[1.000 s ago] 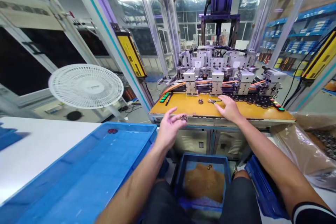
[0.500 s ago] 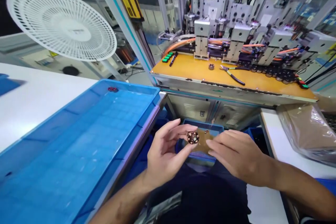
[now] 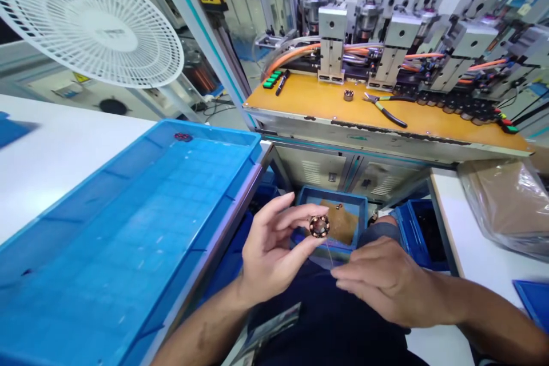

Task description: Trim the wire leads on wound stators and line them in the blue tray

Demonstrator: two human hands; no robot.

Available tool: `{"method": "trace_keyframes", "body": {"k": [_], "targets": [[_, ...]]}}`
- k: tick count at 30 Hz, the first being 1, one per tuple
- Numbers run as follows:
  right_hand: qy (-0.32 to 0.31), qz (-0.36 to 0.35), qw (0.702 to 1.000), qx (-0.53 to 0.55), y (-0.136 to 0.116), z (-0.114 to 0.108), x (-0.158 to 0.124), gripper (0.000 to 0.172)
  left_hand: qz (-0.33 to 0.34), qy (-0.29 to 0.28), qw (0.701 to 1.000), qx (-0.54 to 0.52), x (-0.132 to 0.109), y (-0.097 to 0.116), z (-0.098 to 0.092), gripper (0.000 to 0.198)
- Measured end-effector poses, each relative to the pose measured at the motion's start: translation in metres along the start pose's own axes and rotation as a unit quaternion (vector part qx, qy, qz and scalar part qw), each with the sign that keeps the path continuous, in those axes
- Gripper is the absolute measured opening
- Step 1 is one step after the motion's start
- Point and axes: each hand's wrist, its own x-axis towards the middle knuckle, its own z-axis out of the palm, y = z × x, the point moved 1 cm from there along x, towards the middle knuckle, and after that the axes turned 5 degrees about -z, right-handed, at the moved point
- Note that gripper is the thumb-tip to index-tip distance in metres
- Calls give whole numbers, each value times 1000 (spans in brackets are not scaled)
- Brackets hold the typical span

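Note:
My left hand (image 3: 274, 251) pinches a small round copper-wound ring part (image 3: 319, 226) between thumb and fingertips, held up over my lap. A thin wire (image 3: 328, 253) runs down from the part to my right hand (image 3: 380, 280), whose fingers are pinched together on it just below and to the right. Both hands hover above a small blue bin (image 3: 338, 220) on the floor that holds brown material.
A large blue tray (image 3: 128, 229) lies at my left on a white table, with a small red part (image 3: 183, 137) at its far edge. Ahead, an orange machine bench (image 3: 317, 103) carries pliers (image 3: 384, 107), a small ring (image 3: 348, 95) and a pen. A white fan (image 3: 92, 28) stands upper left.
My right hand left the bench and pliers, came down to the part in my left hand, then drew a thin wire downward from it. The view dropped toward my lap.

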Motion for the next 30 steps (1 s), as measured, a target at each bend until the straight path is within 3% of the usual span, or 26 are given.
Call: {"method": "trace_keyframes", "body": {"k": [2, 4, 6, 9, 12, 15, 18, 20, 26, 30], "targets": [[27, 28, 997, 63, 2, -3, -2, 14, 1, -8, 1000, -4, -1, 0, 0, 74], [96, 90, 985, 111, 7, -9, -1, 19, 5, -20, 1000, 2, -3, -1, 1, 72], [163, 163, 958, 173, 11, -13, 4, 25, 6, -44, 999, 9, -6, -2, 1, 72], [173, 233, 913, 286, 13, -6, 16, 28, 7, -90, 996, 19, -10, -2, 3, 71], [183, 239, 895, 331, 12, 9, 24, 29, 9, -88, 995, 39, -10, -1, 7, 73], [232, 210, 883, 350, 12, 28, 21, 29, 10, -38, 998, 39, -6, 0, 10, 76], [286, 182, 849, 405, 13, 40, 11, 27, -26, -20, 999, -6, -1, 1, 10, 70], [285, 187, 837, 428, 14, 41, 6, 26, -46, -22, 998, -25, 0, 1, 8, 69], [215, 236, 871, 373, 9, 23, 11, 28, -36, -64, 996, -47, -4, 4, 9, 71], [241, 237, 840, 424, 9, 29, 4, 28, -117, -74, 978, -157, -3, 3, 8, 59]]}}
